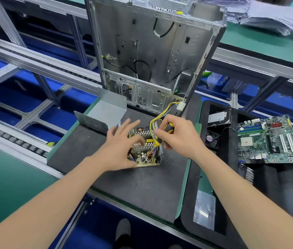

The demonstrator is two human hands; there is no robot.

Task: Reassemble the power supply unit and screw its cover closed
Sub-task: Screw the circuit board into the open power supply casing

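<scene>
The open power supply unit (144,155) sits mid-desk (138,191). It looks rigid and probably hefty, with a fragile board, so I'd hold its metal walls. My left hand (122,150) lies on it with fingers spread, my right hand (179,137) grasps the screwdriver (169,128), and the cover (106,112) waits behind.

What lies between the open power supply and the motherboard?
Head view: the right hand gripping a screwdriver, then a small fan on the black tray.

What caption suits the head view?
Right hand holds a screwdriver over the open power supply unit, left hand resting on it; cover off.
</scene>
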